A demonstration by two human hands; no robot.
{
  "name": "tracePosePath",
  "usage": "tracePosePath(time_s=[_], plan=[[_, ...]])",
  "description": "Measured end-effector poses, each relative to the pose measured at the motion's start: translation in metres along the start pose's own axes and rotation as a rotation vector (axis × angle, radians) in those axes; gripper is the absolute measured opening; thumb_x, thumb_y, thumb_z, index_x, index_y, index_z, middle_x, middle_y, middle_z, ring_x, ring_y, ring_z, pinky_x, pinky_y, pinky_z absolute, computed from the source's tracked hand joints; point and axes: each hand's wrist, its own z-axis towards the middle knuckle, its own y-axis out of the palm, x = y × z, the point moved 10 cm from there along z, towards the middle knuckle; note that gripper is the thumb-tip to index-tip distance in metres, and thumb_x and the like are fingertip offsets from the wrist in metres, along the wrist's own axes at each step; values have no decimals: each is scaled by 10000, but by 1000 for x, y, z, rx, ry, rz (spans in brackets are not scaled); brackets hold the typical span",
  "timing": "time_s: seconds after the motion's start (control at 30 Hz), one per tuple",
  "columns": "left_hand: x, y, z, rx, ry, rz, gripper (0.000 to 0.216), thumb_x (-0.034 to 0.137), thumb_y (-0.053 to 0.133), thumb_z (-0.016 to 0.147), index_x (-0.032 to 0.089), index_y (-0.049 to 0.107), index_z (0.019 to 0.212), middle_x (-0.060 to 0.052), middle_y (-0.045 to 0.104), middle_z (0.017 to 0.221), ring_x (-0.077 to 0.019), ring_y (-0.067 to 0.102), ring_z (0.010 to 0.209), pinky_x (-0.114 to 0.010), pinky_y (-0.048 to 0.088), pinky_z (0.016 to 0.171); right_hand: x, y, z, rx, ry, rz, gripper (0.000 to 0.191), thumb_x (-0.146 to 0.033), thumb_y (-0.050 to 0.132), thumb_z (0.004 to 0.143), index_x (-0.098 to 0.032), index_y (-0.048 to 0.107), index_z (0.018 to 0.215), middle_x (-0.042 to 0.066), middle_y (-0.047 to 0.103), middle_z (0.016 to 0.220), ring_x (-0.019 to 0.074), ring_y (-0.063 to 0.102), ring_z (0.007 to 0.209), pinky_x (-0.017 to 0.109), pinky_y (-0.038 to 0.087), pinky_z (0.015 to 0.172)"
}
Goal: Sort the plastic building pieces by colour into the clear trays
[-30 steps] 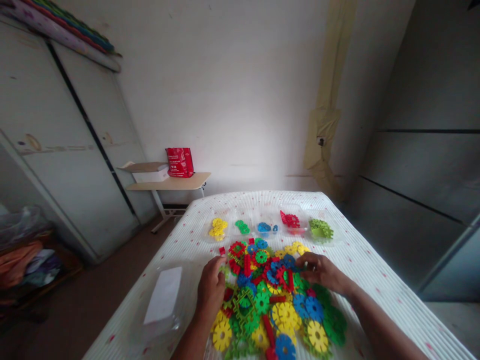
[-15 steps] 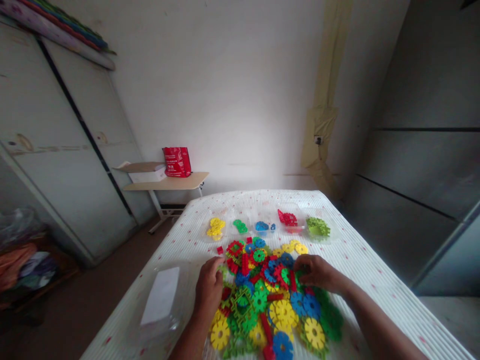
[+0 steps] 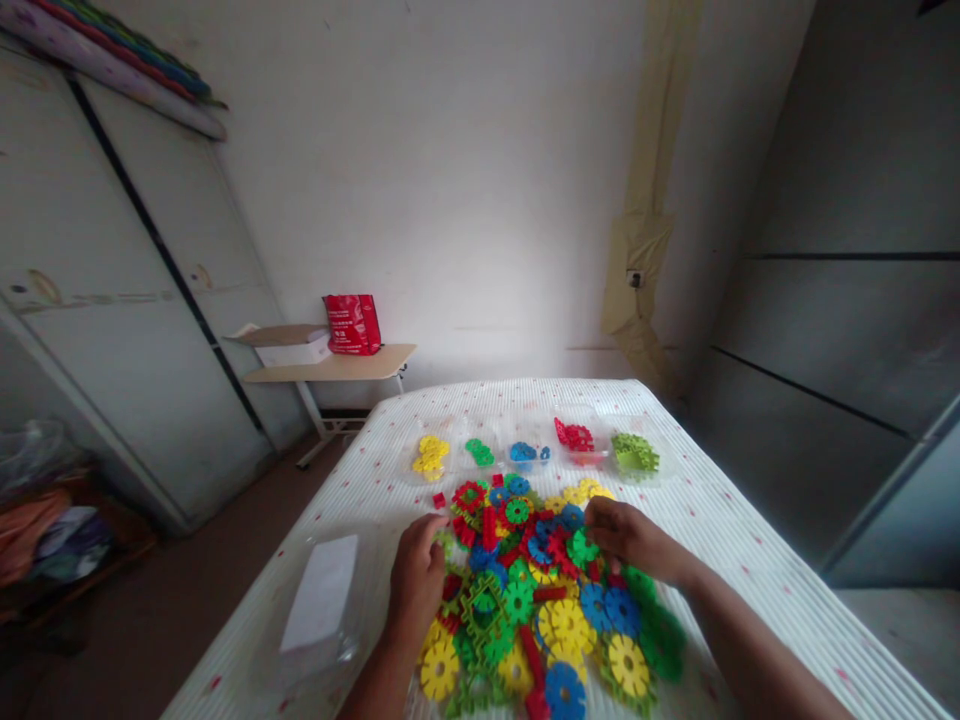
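Note:
A heap of plastic building pieces (image 3: pixel 555 620) in red, yellow, blue and green lies on the table, many of them notched discs. My right hand (image 3: pixel 630 540) is at the heap's right side, fingers closed on the edge of a green notched disc (image 3: pixel 583 547). At the left edge of the heap rests my left hand (image 3: pixel 417 570), with thumb and fingers a little apart and nothing seen in it. Beside its fingertips is a light green piece (image 3: pixel 448 544), partly hidden. Below my right hand lie blue discs (image 3: pixel 621 612) and darker green pieces (image 3: pixel 660 635).
Clear containers along the far side hold yellow discs (image 3: pixel 431 455), green discs (image 3: pixel 480 452), blue pieces (image 3: pixel 523 452), red pieces (image 3: pixel 575 437) and light green pieces (image 3: pixel 636 453). A clear plastic box (image 3: pixel 349 640) with a white sheet (image 3: pixel 321 590) stands at left.
My right hand has shifted slightly, and the green disc at its fingertips now shows more fully, lifted and turned toward me. My left hand stays in place.

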Motion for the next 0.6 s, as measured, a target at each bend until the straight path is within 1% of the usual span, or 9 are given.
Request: tracePosePath(time_s=[0.07,0.13,0.23,0.3,0.37,0.5,0.6], plan=[[0,0,0,2,-2,-3,356,102,409,693,210,622,957,-48,640,999,-195,562,996,-390,441,932,5,-5,1,36,4,-22,232,-390,527,754,-200,400,716,-78,421,575,57,435,430,186,342,408],[-1,0,0,9,0,-5,353,101,409,692,210,624,950,-48,639,998,-195,563,995,-390,440,932,10,-11,2,60,9,-10,199,-352,532,740,-196,414,707,-73,429,585,58,430,441,189,358,412],[-2,1,-1,16,6,-4,353,102,407,693,206,621,954,-54,635,1004,-197,564,995,-393,441,930,13,-11,3,47,17,-2,153,-299,548,705,-188,471,775,-65,456,618,56,420,456,190,377,431],[-2,2,0,10,4,-3,353,102,405,696,199,618,960,-60,633,1011,-199,563,997,-398,441,929,14,-6,3,15,28,-30,189,-267,552,683,-187,505,848,-59,472,639,60,421,468,195,389,447],[-2,2,0,-2,0,-4,355,97,403,693,199,617,957,-59,634,1010,-199,562,998,-399,440,930,12,-2,3,3,25,-127,236,-221,557,660,-184,544,893,-46,493,652,73,438,508,196,394,470],[-2,2,1,-5,-2,-9,355,84,405,679,207,622,930,-50,638,985,-197,565,991,-394,439,931,-2,0,2,34,-44,-406,310,-126,556,612,-201,629,904,-6,559,749,118,497,668,207,413,572],[-3,2,1,4,3,-3,352,83,402,678,204,621,924,-51,636,985,-198,564,987,-395,441,927,-7,0,1,51,-36,-489,305,-109,551,594,-205,634,872,-1,563,786,127,504,697,215,409,603]])
